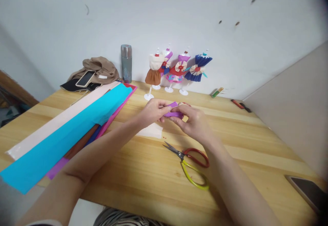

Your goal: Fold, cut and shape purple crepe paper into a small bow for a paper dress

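Observation:
Between both hands, above the middle of the table, is a purple pleated paper strip, its folds pressed into a small bundle with a flat end sticking up. My left hand pinches its left side. On the right side, the fingers and thumb of my right hand are closed on the same folds. Partly under the hands lies a pale paper piece. Scissors with one red and one yellow handle rest nearer to me, blades slightly apart. A small round patterned item behind my right hand is mostly hidden.
Long coloured paper sheets stretch across the left. Several little dress stands line the wall beside a thermos. A phone rests on brown cloth. Further right are a green tube, a cutter and another phone.

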Action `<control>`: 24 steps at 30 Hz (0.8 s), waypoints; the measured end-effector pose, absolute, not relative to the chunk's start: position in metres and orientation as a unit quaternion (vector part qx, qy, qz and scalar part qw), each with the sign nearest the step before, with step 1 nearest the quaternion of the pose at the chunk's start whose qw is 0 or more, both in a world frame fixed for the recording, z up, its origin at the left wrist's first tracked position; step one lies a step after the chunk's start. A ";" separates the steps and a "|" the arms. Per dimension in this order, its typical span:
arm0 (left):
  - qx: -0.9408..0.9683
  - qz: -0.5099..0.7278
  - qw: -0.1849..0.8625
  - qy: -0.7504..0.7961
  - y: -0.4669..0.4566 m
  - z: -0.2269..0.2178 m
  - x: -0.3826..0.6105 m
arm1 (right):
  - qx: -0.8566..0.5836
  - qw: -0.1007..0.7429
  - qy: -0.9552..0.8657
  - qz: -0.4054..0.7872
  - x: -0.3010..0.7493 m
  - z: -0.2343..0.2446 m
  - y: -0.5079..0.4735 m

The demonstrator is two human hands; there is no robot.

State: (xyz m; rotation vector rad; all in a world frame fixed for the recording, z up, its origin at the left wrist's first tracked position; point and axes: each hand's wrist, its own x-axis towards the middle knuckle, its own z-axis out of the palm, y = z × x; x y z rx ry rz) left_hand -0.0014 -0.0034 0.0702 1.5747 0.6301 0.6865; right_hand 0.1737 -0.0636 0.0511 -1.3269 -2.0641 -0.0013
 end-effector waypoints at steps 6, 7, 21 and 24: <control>0.676 0.290 0.610 0.295 0.001 0.075 -0.005 | -0.504 0.351 -0.789 0.013 0.176 0.057 -0.067; 0.679 0.288 0.608 0.294 0.001 0.076 -0.006 | -0.501 0.356 -0.788 0.015 0.176 0.057 -0.068; 0.772 0.332 0.444 0.313 0.011 0.062 -0.006 | -0.473 0.328 -0.816 0.053 0.178 0.064 -0.071; 0.797 0.300 0.440 0.284 0.011 0.063 -0.008 | -0.463 0.360 -0.809 0.046 0.177 0.066 -0.072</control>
